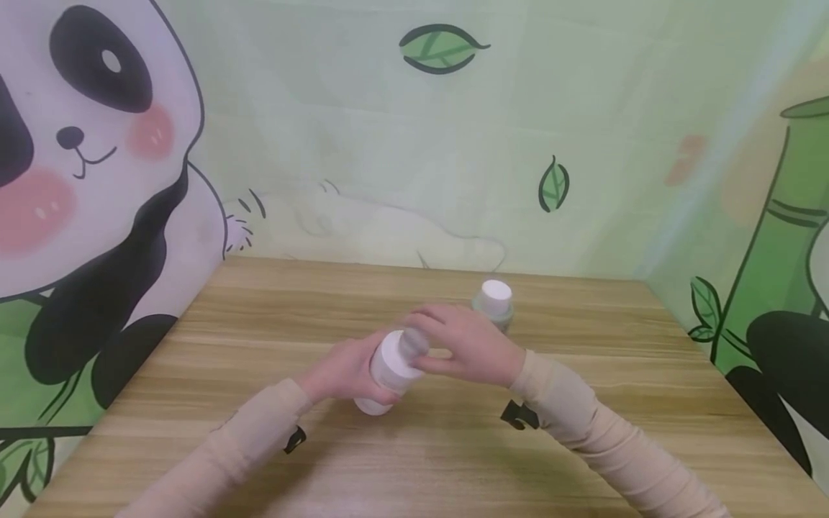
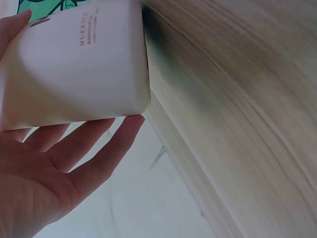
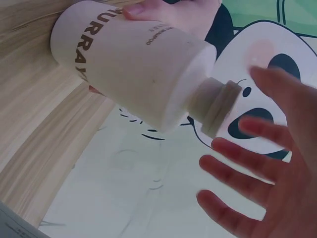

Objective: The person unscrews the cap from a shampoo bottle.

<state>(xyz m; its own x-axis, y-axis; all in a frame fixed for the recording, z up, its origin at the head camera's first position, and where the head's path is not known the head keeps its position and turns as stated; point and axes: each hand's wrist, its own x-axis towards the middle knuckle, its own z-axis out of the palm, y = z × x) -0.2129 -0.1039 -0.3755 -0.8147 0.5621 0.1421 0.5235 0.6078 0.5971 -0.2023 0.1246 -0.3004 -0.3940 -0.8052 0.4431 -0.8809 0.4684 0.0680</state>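
Observation:
A white shampoo bottle with brown lettering is tilted above the table, its capped top pointing toward the right hand. My left hand grips the bottle round its body, thumb on the near side and fingers along the other in the left wrist view. The screw cap sits on the bottle's neck. Around that cap hovers my right hand, fingers spread and slightly bent in the right wrist view; one fingertip lies at the cap's edge, and whether it touches cannot be told.
A pale green bottle with a white cap stands on the wooden table behind the right hand, partly hidden by it. A panda-print cloth backdrop rises at the table's back and sides.

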